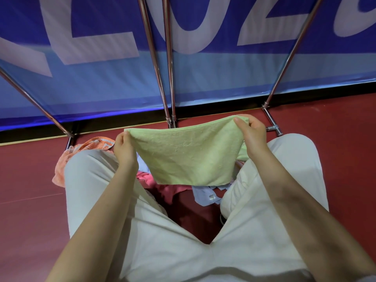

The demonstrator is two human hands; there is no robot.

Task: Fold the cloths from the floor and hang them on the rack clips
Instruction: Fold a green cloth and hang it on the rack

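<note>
**Now two hands hold up a green cloth**

Nearest are the person's two legs in pale trousers (166,241), bent wide apart, with both bare arms reaching forward over them.

Next, between the knees, the green cloth (187,155) hangs in the air. The left hand (124,146) pinches its top left corner, fingers curled on the edge. The right hand (251,132) pinches its top right corner, thumb in front and fingers behind. The top edge is pulled almost straight between the two hands, a bit higher on the right. The cloth hangs down flat, and its bottom edge is free.

Under it, more cloths lie on the red floor (30,180). A pink cloth (162,187) lies between the legs. A light blue cloth (205,195) lies just beside it, against the right leg. An orange cloth (81,151) lies partly under the left knee.

Farther off, the shiny metal rack legs (169,78) stand on the floor near its far edge. Two run up the middle, and one slants out on each side. Behind them hangs a blue banner (223,68) with big white letters.
</note>
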